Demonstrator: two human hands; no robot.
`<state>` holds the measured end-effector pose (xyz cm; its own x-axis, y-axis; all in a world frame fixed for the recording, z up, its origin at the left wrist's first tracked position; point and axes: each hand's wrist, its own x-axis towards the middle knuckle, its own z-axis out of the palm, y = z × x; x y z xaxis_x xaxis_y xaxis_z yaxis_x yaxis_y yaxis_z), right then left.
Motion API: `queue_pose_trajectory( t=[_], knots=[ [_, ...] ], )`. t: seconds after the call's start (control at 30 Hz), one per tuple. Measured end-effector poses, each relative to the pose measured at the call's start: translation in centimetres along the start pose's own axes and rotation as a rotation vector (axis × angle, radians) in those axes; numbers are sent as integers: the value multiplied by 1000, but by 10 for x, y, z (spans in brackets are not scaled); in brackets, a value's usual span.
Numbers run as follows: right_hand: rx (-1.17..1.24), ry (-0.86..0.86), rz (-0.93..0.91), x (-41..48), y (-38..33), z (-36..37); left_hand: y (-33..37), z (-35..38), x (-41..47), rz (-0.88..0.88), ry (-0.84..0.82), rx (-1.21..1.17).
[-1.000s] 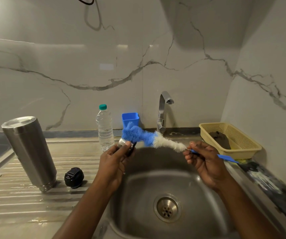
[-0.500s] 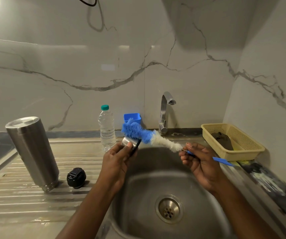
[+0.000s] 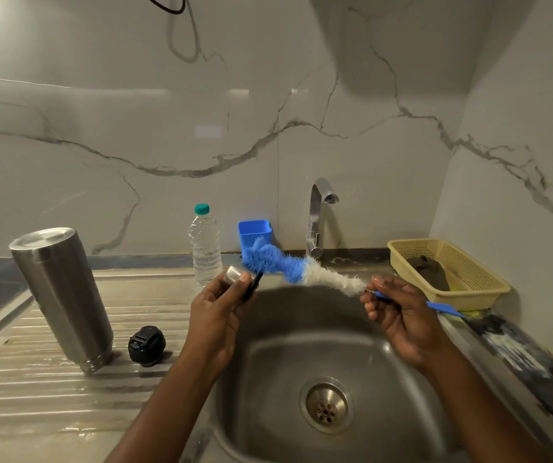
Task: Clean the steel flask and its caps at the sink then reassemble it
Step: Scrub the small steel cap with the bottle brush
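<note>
The steel flask [image 3: 63, 295] stands upside down on the ribbed drainboard at the left, leaning slightly. A black inner cap [image 3: 146, 345] lies just right of it. My left hand [image 3: 220, 315] holds a small steel outer cap [image 3: 235, 275] above the sink's left rim. My right hand [image 3: 398, 312] grips the blue handle of a bottle brush [image 3: 295, 267]. The brush's blue bristle tip rests against the steel cap's open side.
The steel sink basin [image 3: 385, 362] with its drain lies below both hands. A tap [image 3: 316, 218], a blue cup [image 3: 255, 233] and a water bottle [image 3: 205, 243] stand along the back wall. A yellow basket [image 3: 468, 285] sits at the right.
The view has shifted slightly. The brush head has moved a little against the cap, and both hands stay over the sink.
</note>
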<state>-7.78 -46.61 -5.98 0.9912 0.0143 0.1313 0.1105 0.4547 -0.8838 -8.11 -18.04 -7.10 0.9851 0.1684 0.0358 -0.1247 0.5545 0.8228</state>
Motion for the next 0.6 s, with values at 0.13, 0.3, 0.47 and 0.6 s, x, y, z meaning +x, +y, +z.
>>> queue_pose_trajectory(
  t=[0.13,0.3,0.47,0.6],
  knots=[
    [-12,-55,30,1,10,7,-4,2,-1,-60,-58,16],
    [-7,1,7,1,-1,-2,-1,-3,5,-50,-16,-77],
    [16,-46,38,0,10,9,-4,-2,3,-63,-38,-27],
    [-2,-13,18,-1,1,5,-2,-6,7,-44,-14,-76]
  ],
)
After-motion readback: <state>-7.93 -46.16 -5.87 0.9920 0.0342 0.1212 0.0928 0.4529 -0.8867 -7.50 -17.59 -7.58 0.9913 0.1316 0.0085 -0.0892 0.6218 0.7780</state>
